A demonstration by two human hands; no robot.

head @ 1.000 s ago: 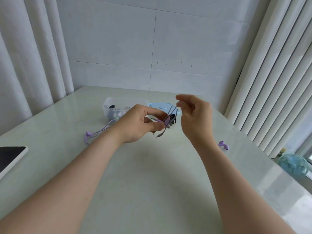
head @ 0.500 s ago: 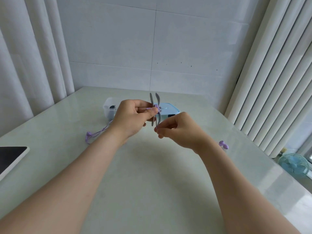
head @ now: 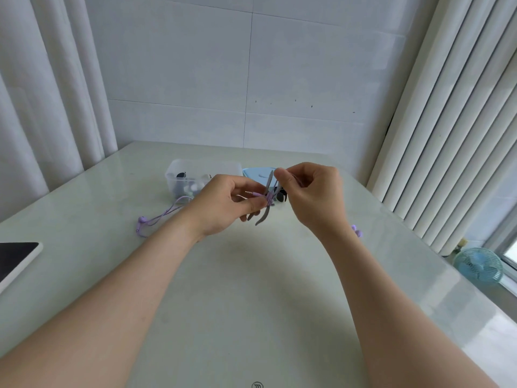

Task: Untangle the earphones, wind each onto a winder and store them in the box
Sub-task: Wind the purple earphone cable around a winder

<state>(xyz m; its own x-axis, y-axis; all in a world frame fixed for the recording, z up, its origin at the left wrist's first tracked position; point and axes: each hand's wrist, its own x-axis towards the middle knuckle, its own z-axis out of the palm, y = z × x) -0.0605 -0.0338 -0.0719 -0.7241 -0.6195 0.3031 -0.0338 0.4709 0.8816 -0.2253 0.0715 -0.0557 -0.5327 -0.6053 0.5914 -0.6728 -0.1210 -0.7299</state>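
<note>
The table is a glossy, pale green stone-like slab; a flat dark tablet with a white rim lies at its left edge. Above the table's middle, both hands are raised. The left hand pinches the slim grey winder at its waist between thumb and curled fingers. The right hand, fingers curled, pinches the thin lilac cable beside the winder's upper tips. The winder is flat with 2 narrow prongs at each end, its long axis tilted from lower left to upper right. The metal-tipped plug sticks out sideways, pointing left. The cable trails left to a rounded lilac earbud on the table; the other earbud lies near the right edge. Toward the far edge stands a clear plastic box holding small dark and pale items, with a light blue lid just beside it
</note>
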